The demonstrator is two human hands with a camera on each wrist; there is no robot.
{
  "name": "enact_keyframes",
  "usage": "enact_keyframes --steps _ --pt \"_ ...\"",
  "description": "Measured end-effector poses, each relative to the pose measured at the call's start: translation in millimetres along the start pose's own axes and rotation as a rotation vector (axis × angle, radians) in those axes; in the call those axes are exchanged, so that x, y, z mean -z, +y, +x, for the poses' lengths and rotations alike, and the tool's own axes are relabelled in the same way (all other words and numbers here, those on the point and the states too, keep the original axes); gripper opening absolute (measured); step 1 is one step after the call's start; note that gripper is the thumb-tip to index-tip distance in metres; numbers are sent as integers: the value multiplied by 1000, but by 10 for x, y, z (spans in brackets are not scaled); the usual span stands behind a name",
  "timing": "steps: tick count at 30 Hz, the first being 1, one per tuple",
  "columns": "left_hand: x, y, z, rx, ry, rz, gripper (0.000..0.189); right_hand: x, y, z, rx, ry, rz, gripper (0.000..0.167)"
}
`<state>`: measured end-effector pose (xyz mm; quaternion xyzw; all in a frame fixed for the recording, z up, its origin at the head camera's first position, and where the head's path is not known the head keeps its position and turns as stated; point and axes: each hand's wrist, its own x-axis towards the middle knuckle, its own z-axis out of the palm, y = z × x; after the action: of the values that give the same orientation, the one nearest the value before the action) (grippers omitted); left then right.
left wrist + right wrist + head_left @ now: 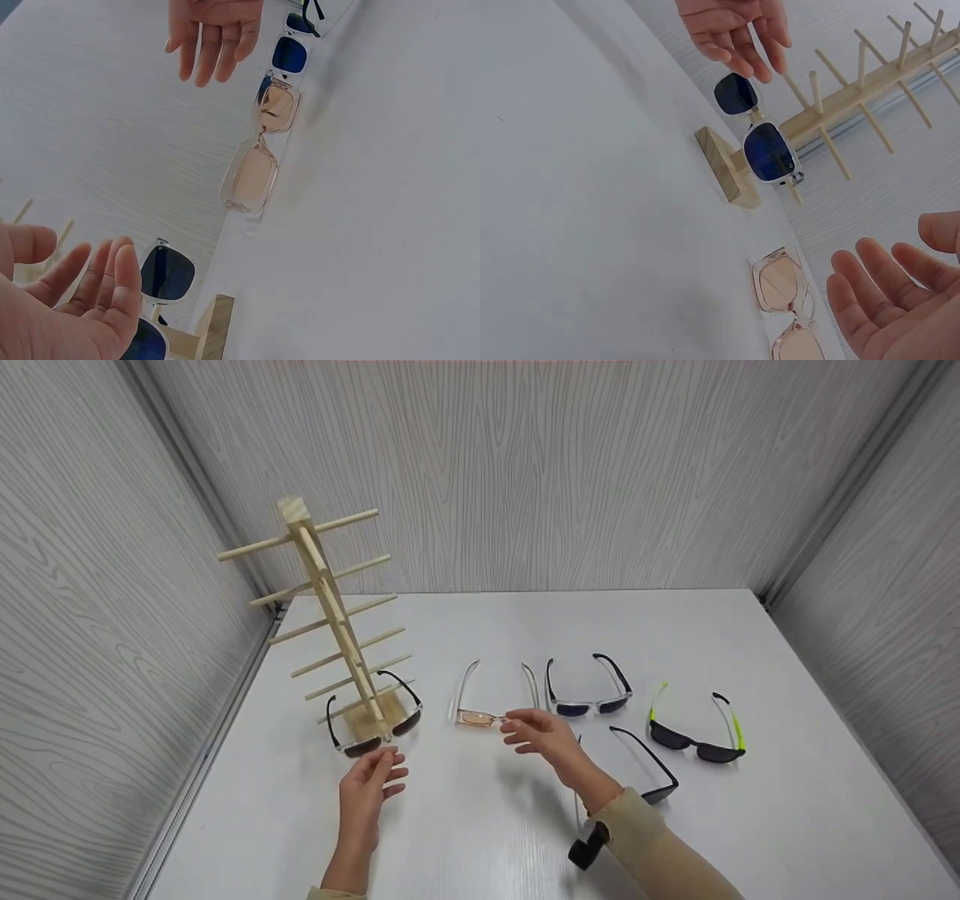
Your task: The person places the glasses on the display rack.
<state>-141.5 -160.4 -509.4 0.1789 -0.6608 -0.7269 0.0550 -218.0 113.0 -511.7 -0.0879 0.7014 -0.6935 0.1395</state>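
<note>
My left hand [366,791] is beside the front of dark-lensed sunglasses [407,723] hung on the lowest pegs of a wooden display rack [341,630]. Its fingers are loosely bent and hold nothing; the right wrist view shows the fingertips close to one lens of the white-framed sunglasses [769,152]. Over the clear-framed glasses with peach lenses [477,718] hovers my right hand [547,742], its fingertips overlapping the frame's right end in the head view. In the left wrist view that hand [217,34] hangs apart from the peach-lensed glasses [255,176], fingers relaxed.
Right of the peach pair lie clear-fronted sunglasses with blue lenses [574,709] and black sunglasses with yellow temples [716,753]. Another black pair [660,793] is partly hidden by my right forearm. The rack's higher pegs [346,521] stick out both ways. Wood-grain panels [480,472] enclose the white table [450,840].
</note>
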Motion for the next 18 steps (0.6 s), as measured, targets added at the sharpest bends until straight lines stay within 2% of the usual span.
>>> enact_keyframes --steps 8,15,18 --pt "-113 -21 -25 20 -108 76 32 235 -41 -160 40 37 25 43" --pt "-225 -34 -50 -32 -189 96 36 437 -6 -269 41 76 72 44" --pt "-293 -53 -54 -32 -210 85 36 516 3 -320 35 93 88 46"
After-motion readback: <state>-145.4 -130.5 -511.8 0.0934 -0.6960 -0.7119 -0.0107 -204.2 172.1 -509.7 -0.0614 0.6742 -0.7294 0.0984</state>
